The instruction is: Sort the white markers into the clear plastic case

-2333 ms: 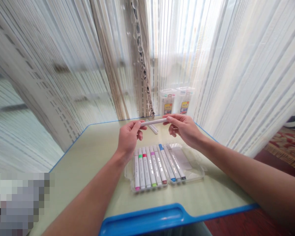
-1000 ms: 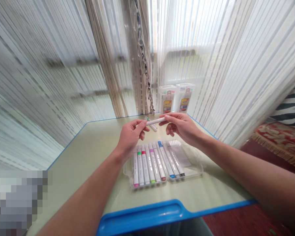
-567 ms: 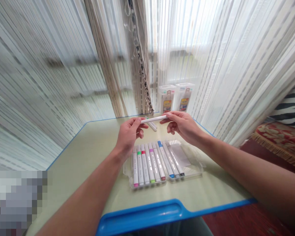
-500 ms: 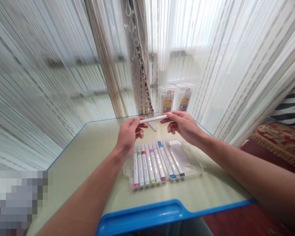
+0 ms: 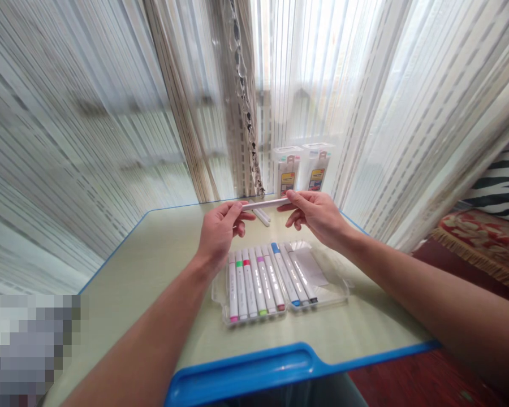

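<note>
A white marker (image 5: 265, 204) is held level above the far part of the table, one end in each hand. My left hand (image 5: 221, 227) pinches its left end, and my right hand (image 5: 318, 213) grips the right end between thumb and fingers. Both ends of it are hidden by the fingers. Below lies an open clear plastic case (image 5: 341, 294) with several white markers (image 5: 254, 282) in a row, some with coloured bands and tips. The right part of the case holds a pale sheet and fewer markers. Behind the held marker, more white markers (image 5: 261, 216) lie on the table.
The pale green table (image 5: 161, 271) has a blue rim and a blue front tray (image 5: 246, 376). Two upright clear cases with labels (image 5: 287, 172) stand at the back. String curtains (image 5: 110, 113) and a beaded strand hang behind. A patterned fringed cloth (image 5: 483, 243) is at the right.
Both hands keep their hold on the marker. It has turned slightly, and the right thumb sits a little higher. The view has shifted slightly.
</note>
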